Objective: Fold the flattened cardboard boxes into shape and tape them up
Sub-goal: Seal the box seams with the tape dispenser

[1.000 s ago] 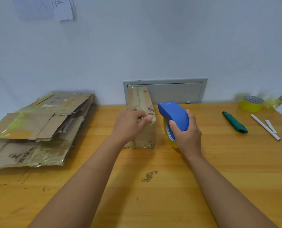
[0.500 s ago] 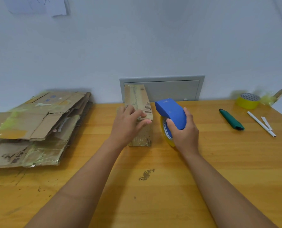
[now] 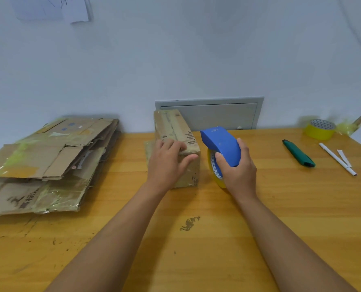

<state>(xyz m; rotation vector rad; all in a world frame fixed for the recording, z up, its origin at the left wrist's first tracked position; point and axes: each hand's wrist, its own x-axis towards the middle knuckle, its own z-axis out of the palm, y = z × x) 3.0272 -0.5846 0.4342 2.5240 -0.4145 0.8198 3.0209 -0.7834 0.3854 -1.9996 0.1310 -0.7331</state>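
One folded box [image 3: 176, 144] mid-tabletop [image 3: 281, 207]; left hand [image 3: 167, 163] presses flat on its near top edge, right hand [image 3: 236, 167] just right of box grips blue tape dispenser [image 3: 220, 144]. Keep flaps pinned, run tape along seam.

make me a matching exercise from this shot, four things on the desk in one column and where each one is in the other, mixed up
Things:
1. tape dispenser
2. flat cardboard stack
3. tape roll
4. box

Places:
A. far right corner of the table
B. under the left hand
C. gripped in the right hand
D. left end of the table

Pairs: 1-C, 2-D, 3-A, 4-B
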